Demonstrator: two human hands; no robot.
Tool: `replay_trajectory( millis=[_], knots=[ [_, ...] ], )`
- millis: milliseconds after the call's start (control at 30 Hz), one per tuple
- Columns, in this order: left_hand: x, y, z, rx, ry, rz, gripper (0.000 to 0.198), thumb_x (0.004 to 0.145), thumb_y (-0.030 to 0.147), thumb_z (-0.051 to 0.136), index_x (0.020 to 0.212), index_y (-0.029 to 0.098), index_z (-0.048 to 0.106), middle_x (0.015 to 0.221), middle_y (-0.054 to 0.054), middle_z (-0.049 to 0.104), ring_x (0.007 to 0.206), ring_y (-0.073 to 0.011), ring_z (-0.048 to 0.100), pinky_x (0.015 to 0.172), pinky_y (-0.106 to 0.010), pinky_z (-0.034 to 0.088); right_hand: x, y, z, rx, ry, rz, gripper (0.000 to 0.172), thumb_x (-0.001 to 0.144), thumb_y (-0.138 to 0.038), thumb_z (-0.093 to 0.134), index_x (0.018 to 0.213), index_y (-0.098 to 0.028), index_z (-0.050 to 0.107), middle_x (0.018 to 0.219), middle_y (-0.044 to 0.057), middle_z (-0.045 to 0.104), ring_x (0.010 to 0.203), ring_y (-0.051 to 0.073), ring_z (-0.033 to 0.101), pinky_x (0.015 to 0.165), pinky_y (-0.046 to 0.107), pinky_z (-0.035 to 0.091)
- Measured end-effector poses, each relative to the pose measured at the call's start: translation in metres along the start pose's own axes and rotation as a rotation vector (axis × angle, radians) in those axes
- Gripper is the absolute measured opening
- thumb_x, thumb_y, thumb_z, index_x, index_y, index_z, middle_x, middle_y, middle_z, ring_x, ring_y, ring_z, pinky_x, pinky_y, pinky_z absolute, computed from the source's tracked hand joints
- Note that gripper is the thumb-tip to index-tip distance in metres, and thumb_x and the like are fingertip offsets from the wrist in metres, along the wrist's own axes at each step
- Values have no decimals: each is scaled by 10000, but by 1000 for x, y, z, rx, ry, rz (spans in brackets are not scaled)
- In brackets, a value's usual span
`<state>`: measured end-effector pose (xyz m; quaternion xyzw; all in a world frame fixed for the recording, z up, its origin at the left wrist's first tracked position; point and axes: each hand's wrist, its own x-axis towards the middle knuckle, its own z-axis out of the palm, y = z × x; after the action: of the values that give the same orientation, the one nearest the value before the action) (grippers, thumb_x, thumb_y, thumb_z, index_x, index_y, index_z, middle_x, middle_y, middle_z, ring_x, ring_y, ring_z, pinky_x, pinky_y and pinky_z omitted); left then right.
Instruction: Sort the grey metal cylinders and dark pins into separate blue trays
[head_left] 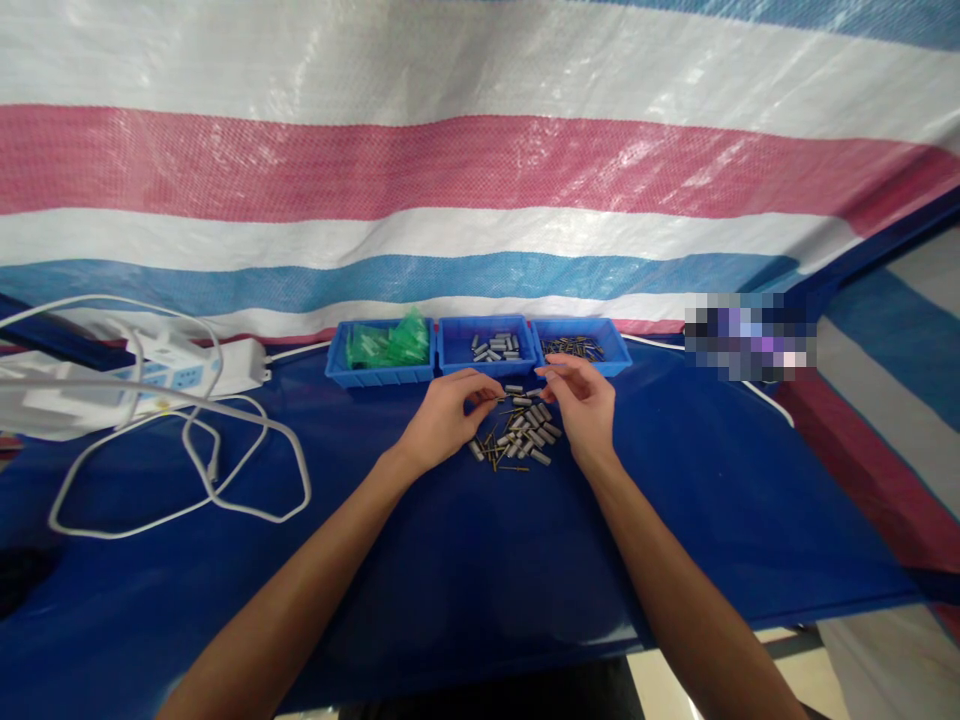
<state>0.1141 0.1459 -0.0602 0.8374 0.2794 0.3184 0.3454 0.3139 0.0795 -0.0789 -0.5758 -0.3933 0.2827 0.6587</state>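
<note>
A loose pile of short grey metal cylinders and thin brass-coloured screws lies on the blue tabletop between my hands. My left hand is at the pile's left edge, thumb and forefinger pinched together; what is between them is too small to make out. On the right, my right hand hovers over the pile's upper edge with its fingertips curled inward. A small metal piece shows by its thumb tip, but I cannot tell what the fingers hold.
Behind the pile, three blue bins stand in a row: a left bin with green plastic bags, a middle bin with metal cylinders, a right bin with screws. White power strips and a looped cable lie left. A striped sheet hangs behind.
</note>
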Motion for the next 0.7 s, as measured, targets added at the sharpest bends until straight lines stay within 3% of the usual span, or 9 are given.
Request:
replay_trajectory(
  millis=[133,267,433,700],
  knots=[
    [2,2,1,-250,114,-106,112,899,195,709,992,175,768,994,-61,784,901,-189,741,882,-317,588,-2,-3,2,3,-62,-7,220,859,-351,754,1040,-227,732,905,33,793,621,142,681,630,299,575],
    [3,2,1,-460,140,-214,225,889,289,749,1076,163,745,965,-70,791,902,-200,755,878,-314,591,-5,-5,4,7,-142,-21,219,861,-358,755,1040,-234,736,856,23,780,651,152,685,645,303,581],
    [5,5,-1,-479,137,-296,293,879,352,769,1099,165,719,738,-18,744,698,-164,711,698,-261,568,-9,-4,5,-1,-241,0,209,885,-354,746,1069,-254,746,879,24,782,683,167,700,668,320,589],
    [5,5,-3,-570,166,-331,330,825,322,820,1088,164,700,843,-42,780,780,-180,754,808,-297,611,-10,-8,6,45,-322,37,258,830,-356,810,1067,-262,767,868,22,794,700,185,731,658,328,605]
  ],
)
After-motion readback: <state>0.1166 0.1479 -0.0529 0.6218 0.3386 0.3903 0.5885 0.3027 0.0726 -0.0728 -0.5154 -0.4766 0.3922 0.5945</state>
